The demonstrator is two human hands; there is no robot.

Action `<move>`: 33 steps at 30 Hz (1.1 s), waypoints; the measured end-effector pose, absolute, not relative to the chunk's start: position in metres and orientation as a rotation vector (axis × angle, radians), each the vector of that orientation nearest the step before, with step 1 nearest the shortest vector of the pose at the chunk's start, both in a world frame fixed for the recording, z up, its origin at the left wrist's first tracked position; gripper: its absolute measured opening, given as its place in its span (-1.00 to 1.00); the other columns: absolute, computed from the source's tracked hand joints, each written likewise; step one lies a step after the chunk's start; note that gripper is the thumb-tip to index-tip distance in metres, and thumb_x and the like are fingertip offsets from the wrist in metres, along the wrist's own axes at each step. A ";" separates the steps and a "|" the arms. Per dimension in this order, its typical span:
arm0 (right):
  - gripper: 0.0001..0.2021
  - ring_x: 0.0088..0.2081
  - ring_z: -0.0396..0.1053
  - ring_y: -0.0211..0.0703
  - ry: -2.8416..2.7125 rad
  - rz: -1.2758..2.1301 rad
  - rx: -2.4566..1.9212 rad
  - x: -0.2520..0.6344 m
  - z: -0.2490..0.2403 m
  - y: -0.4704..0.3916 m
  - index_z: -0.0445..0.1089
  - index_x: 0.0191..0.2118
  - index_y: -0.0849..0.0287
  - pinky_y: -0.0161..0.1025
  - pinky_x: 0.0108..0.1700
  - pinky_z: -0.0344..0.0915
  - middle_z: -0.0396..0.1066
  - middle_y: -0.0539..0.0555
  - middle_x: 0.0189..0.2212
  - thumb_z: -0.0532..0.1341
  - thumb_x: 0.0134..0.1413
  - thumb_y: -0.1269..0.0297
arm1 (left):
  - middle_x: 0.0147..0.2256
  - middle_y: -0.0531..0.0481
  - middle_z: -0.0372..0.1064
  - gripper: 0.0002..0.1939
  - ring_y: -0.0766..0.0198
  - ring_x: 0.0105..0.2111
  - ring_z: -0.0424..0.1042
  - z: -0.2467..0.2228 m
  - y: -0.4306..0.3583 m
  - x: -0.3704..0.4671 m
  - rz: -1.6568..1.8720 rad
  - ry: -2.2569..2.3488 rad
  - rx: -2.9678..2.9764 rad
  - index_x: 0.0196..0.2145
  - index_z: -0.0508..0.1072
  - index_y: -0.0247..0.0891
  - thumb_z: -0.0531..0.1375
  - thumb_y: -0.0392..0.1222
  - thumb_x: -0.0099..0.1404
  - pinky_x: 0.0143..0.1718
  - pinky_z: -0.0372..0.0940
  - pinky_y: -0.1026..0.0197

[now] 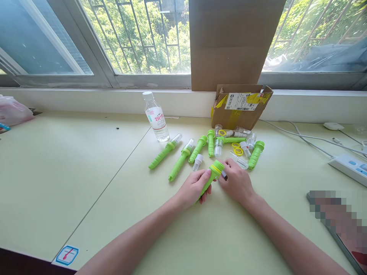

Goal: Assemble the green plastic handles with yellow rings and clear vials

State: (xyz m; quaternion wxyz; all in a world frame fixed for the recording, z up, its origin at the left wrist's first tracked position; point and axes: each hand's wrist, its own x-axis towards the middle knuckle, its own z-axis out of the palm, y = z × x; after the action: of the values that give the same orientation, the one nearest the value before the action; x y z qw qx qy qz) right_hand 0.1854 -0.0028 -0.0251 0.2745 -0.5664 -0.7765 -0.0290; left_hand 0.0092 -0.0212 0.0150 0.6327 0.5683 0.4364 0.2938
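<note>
My left hand [196, 187] is wrapped round a green ribbed tube [210, 178] with a yellow ring near its threaded top. Close to the tube's right side, my right hand [235, 181] has curled fingers around a small dark-ended piece [224, 175], mostly hidden. Two green tubes with clear tips [163, 154] lie to the left. Beyond my hands are more green tubes [197, 149], clear plastic caps [218, 147], yellow rings [238, 151] and a white-topped clear piece [197, 162].
A water bottle [157, 118] stands behind the tubes at the left. An open cardboard box [239, 110] sits by the window ledge. At the right are a power strip [349, 168], cables [304, 139] and a blurred-out phone [335, 225].
</note>
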 end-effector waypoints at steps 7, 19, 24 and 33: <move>-0.55 -0.14 0.35 -0.03 -1.849 -0.052 -1.329 0.185 -0.021 -0.003 0.13 0.20 0.12 -0.12 -0.15 0.36 0.30 0.19 -0.15 0.02 0.18 0.40 | -0.58 0.12 0.20 -0.56 0.44 -0.71 0.19 0.016 -0.021 0.009 0.664 0.992 1.318 -0.31 0.31 -0.26 -0.09 0.18 0.36 -0.73 0.09 0.39; -0.61 -0.27 0.50 -0.08 -1.129 0.564 -1.172 0.181 -0.011 -0.008 0.12 0.12 0.00 -0.05 -0.21 0.46 0.26 0.12 -0.13 0.12 0.19 0.19 | -0.62 0.14 0.21 -0.53 0.44 -0.74 0.16 0.018 -0.019 0.008 0.551 1.056 1.331 -0.34 0.30 -0.25 -0.08 0.22 0.33 -0.76 0.06 0.39; -0.68 -0.35 0.52 -0.07 -1.044 0.734 -1.115 0.179 -0.007 -0.014 0.12 -0.01 0.06 -0.04 -0.30 0.49 0.40 0.08 -0.27 0.14 0.18 0.11 | -0.61 0.13 0.21 -0.52 0.43 -0.72 0.17 0.018 -0.020 0.008 0.536 1.055 1.343 -0.34 0.31 -0.26 -0.07 0.23 0.32 -0.75 0.07 0.39; -0.69 -0.43 0.49 -0.06 -0.966 0.859 -1.145 0.182 -0.006 -0.013 0.21 -0.14 0.10 -0.05 -0.41 0.49 0.44 0.05 -0.43 0.23 0.09 0.06 | -0.58 0.12 0.22 -0.53 0.43 -0.71 0.18 0.019 -0.023 0.008 0.499 1.101 1.376 -0.35 0.28 -0.24 -0.07 0.24 0.31 -0.73 0.06 0.39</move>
State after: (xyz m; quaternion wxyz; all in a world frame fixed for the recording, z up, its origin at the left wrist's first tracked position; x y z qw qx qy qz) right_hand 0.1819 -0.0125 -0.0060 0.6499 -0.5041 -0.4250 0.3780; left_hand 0.0079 -0.0229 0.0192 0.6094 0.5957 0.4766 0.2160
